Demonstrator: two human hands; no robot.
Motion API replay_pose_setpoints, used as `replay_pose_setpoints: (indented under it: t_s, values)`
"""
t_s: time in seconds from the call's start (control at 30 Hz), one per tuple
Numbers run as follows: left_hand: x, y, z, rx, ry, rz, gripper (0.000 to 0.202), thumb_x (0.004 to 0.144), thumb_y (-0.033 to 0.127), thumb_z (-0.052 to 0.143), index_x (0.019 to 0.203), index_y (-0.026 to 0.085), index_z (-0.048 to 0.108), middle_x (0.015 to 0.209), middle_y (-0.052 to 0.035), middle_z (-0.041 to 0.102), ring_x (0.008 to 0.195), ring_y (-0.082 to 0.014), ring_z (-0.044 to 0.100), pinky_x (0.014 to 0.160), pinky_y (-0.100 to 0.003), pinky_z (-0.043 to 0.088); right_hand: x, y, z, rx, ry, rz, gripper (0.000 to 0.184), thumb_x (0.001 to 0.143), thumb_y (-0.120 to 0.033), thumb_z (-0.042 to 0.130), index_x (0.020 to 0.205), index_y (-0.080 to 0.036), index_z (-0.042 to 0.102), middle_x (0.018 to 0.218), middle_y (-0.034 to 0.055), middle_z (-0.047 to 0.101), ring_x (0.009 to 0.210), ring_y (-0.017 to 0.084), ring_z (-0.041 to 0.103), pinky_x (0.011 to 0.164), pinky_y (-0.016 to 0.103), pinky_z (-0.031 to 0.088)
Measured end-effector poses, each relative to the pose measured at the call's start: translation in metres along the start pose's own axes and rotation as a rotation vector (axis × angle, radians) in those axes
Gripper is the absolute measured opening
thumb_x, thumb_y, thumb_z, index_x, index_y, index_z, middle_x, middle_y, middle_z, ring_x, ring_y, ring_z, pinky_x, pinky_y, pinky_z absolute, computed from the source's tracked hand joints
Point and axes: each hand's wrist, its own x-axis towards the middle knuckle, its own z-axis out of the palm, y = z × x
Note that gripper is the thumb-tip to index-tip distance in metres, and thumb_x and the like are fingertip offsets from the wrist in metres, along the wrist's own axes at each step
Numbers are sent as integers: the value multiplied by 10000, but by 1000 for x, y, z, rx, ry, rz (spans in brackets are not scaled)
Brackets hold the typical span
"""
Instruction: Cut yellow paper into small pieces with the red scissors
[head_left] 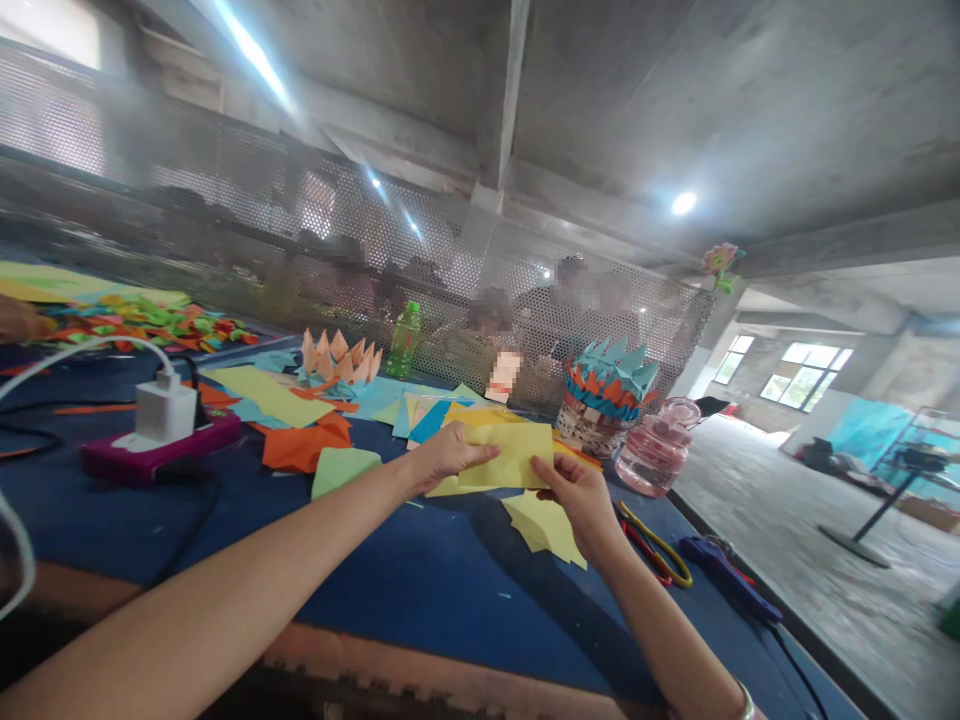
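Both my hands hold one yellow sheet of paper [516, 452] above the blue table [420, 590]. My left hand [446, 455] lies over its left part with fingers pressed on the sheet. My right hand [574, 490] pinches the lower right edge. Folded yellow paper pieces [546, 525] lie on the table just below my right hand. A light green sheet [341, 468] rests left of my left wrist.
Orange, yellow and blue sheets [300, 440] are strewn over the table. A white charger on a magenta power strip [161, 435] sits at left. A paper crown basket [606, 395], pink jar [654, 450], green bottle [405, 340] and scissors [652, 545] stand nearby. People sit behind a mesh screen.
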Motion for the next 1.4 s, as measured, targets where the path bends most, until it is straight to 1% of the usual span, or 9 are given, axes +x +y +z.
replay_pose_setpoints:
  t_s: [0.2, 0.37, 0.5, 0.67, 0.83, 1.03, 1.17, 1.27, 1.4]
  values:
    - [-2, 7, -2, -65, 79, -55, 228, 563, 260, 825, 766, 207, 735, 775, -29, 742, 692, -190, 671, 657, -280, 518, -4, -15, -69, -222, 91, -7, 415, 672, -528, 701, 854, -155, 672, 826, 93, 716, 709, 197, 653, 622, 285, 474]
    - [0, 9, -2, -4, 110, -70, 148, 603, 226, 798, 728, 178, 735, 702, -46, 728, 634, -191, 659, 587, -266, 492, -18, -5, -137, -1178, 22, 2, 154, 707, -313, 621, 781, -183, 660, 782, 69, 707, 752, 245, 655, 665, 313, 425]
    - [1, 8, -3, 7, 96, -50, 194, 594, 219, 806, 770, 169, 737, 707, -37, 727, 608, -165, 644, 595, -257, 496, -28, 8, -153, -1451, -75, 142, 222, 703, -187, 565, 912, -156, 634, 794, 59, 695, 774, 239, 655, 642, 290, 387]
    - [2, 6, -7, 21, 110, -56, 255, 561, 238, 826, 786, 160, 735, 699, -46, 725, 610, -172, 650, 586, -262, 501, -26, 15, -152, -1306, -29, 191, 376, 648, -159, 593, 1021, -165, 549, 600, -19, 630, 616, 206, 620, 549, 268, 344]
    - [3, 8, -8, -19, 163, -32, 329, 515, 291, 853, 788, 150, 733, 719, -59, 729, 667, -211, 675, 611, -295, 520, -19, 5, -130, -758, 137, 124, 426, 623, -374, 701, 971, -224, 507, 487, -78, 536, 414, 155, 499, 437, 252, 321]
    - [3, 17, -14, -138, 226, -17, 455, 430, 339, 890, 791, 120, 720, 791, -106, 739, 757, -259, 691, 688, -362, 548, -11, -19, -41, -115, -84, 158, 484, 611, -487, 779, 922, -199, 545, 592, -31, 577, 513, 126, 562, 487, 242, 441]
    - [3, 25, -27, -129, 324, -43, 448, 447, 358, 885, 788, 121, 715, 776, -94, 736, 765, -258, 688, 704, -371, 553, 2, -13, 2, -95, -144, 95, 489, 690, -619, 687, 912, -216, 522, 623, -44, 551, 527, 113, 554, 526, 255, 467]
    - [6, 25, -41, -110, 414, -42, 435, 496, 362, 864, 839, 140, 714, 813, -81, 740, 789, -250, 688, 722, -375, 551, 7, -4, 15, -142, -273, 84, 505, 744, -692, 576, 905, -218, 508, 625, -41, 537, 545, 122, 545, 515, 254, 446]
    - [9, 24, -50, -138, 413, 46, 339, 573, 310, 822, 850, 148, 715, 904, -86, 742, 859, -241, 683, 748, -349, 545, 4, 0, 22, -94, -367, 84, 540, 755, -724, 525, 924, -212, 490, 615, -65, 455, 496, 102, 482, 491, 249, 430]
